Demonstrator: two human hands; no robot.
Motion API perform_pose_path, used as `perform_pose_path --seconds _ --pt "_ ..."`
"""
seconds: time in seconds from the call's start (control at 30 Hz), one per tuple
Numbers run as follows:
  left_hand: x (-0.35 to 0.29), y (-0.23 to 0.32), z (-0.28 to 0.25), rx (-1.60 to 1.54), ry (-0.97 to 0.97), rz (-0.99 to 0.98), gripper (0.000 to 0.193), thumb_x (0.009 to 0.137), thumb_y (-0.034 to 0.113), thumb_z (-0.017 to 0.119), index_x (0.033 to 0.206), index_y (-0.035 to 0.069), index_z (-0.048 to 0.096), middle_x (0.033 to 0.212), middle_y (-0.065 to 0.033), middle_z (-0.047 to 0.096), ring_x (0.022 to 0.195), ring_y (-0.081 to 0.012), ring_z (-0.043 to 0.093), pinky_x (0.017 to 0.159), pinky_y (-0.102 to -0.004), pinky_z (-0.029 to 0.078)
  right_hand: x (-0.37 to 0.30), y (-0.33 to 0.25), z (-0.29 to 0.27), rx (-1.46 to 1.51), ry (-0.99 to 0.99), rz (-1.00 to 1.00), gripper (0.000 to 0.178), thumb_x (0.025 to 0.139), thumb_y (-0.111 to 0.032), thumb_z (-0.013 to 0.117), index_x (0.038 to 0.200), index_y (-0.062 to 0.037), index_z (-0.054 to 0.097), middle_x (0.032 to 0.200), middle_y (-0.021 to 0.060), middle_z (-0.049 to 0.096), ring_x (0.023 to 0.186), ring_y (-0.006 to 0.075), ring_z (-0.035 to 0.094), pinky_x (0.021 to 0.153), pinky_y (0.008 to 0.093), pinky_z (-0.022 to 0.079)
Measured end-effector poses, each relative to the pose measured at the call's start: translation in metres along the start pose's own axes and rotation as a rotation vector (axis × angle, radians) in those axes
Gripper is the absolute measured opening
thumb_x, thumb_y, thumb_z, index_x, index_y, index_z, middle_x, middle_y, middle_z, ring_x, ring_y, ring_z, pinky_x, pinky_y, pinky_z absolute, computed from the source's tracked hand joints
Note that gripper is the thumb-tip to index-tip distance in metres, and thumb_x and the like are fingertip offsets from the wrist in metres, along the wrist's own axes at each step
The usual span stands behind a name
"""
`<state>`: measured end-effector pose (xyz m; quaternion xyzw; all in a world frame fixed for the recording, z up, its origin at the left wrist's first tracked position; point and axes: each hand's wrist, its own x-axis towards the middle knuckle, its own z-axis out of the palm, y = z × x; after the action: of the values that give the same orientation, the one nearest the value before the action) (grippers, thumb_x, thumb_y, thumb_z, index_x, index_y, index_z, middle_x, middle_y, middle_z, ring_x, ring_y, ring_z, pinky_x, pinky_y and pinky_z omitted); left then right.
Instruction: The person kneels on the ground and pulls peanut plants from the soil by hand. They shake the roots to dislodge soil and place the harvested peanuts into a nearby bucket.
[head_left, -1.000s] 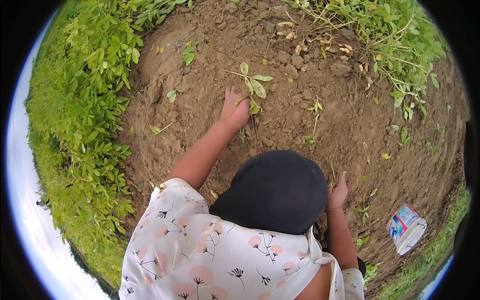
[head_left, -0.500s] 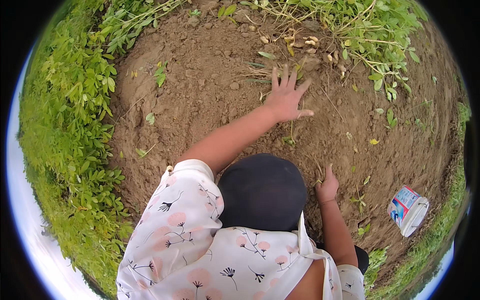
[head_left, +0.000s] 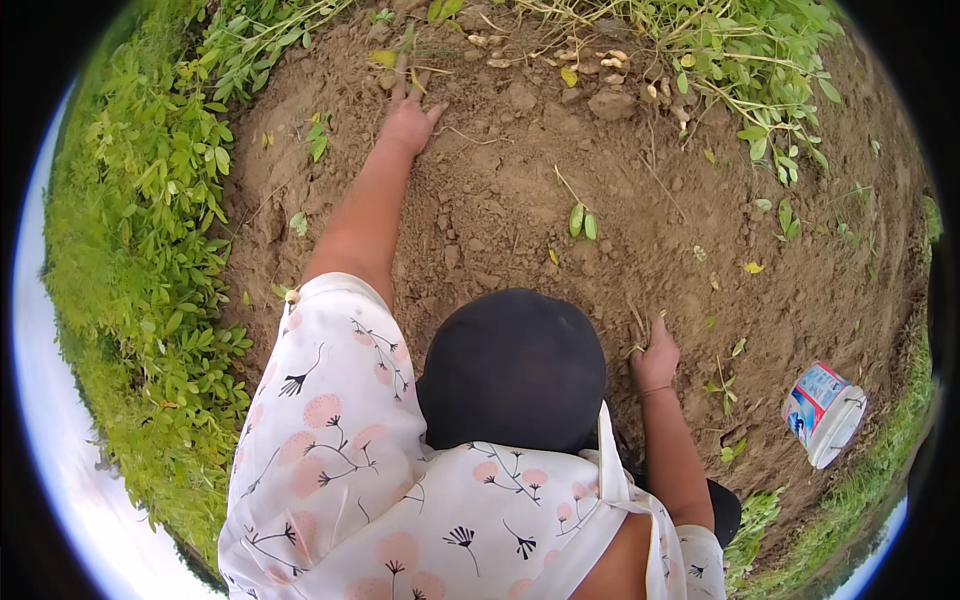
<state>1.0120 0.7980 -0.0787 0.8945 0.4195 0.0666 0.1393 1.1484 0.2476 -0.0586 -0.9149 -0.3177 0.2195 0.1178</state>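
Observation:
My left hand [head_left: 408, 120] reaches far forward onto the loose soil, fingers stretched and apart. Beside its fingertips lie a yellow leaf [head_left: 383, 58] and a few green plant scraps. Low at the right, my right hand [head_left: 656, 362] rests near the ground with one digit pointing forward. Its other fingers look curled, and a thin dry stem [head_left: 637, 322] shows at their left side; whether they grip it is unclear. Peanut pods [head_left: 614, 59] lie at the top, among the roots of pulled peanut plants [head_left: 740, 50].
A white bucket [head_left: 824, 415] with a red and blue label stands tilted-looking on the right. Leafy green plants [head_left: 140, 250] line the left side. A small two-leaf sprig [head_left: 582, 220] and a clod [head_left: 612, 104] lie on the brown soil [head_left: 500, 200]. Grass edges the far right.
My left hand has swept leftward and farther forward across the soil, from near the pods to the upper left. Leaf scraps have shifted, and the two-leaf sprig now shows. My right hand stays almost in place.

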Motion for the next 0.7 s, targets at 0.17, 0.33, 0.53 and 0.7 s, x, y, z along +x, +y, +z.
perform_pose_path --seconds 0.17,0.33,0.53,0.7 --pt "-0.022 -0.106 -0.063 0.057 -0.131 -0.829 0.088 0.093 0.065 0.057 0.163 0.023 0.022 0.165 -0.0244 0.023 0.148 -0.0450 0.031 0.117 -0.0568 0.032 -0.001 0.010 0.010 0.026 0.031 -0.031 0.055 0.075 -0.013 0.070 0.129 -0.0174 0.058 0.097 0.0213 0.069 0.087 0.0438 0.066 0.077 0.0502 0.054" --pt "-0.032 -0.037 -0.055 0.371 -0.215 -0.590 0.083 0.095 0.061 0.054 0.162 0.022 0.023 0.165 -0.0249 0.021 0.151 -0.0512 0.019 0.115 -0.0752 0.014 -0.001 0.012 0.014 0.032 0.056 -0.072 0.055 0.074 -0.013 0.070 0.128 -0.0165 0.058 0.096 0.0218 0.069 0.086 0.0444 0.066 0.075 0.0502 0.054" --pt "-0.094 0.086 0.017 0.450 -0.285 0.282 0.062 0.095 0.025 0.054 0.155 0.018 0.041 0.167 -0.0212 0.016 0.151 -0.0531 0.013 0.116 -0.0751 0.011 0.001 0.013 0.016 0.032 0.061 -0.088 0.058 0.072 -0.009 0.069 0.128 -0.0161 0.058 0.096 0.0211 0.069 0.087 0.0440 0.066 0.075 0.0499 0.054" --pt "-0.176 0.156 0.003 0.251 -0.576 0.670 0.053 0.095 0.024 0.054 0.148 0.018 0.054 0.167 -0.0122 0.023 0.153 -0.0457 0.017 0.119 -0.0732 0.007 0.001 -0.003 0.002 -0.011 0.022 0.009 0.056 0.074 -0.008 0.070 0.129 -0.0152 0.058 0.100 0.0203 0.068 0.092 0.0425 0.066 0.077 0.0483 0.054"
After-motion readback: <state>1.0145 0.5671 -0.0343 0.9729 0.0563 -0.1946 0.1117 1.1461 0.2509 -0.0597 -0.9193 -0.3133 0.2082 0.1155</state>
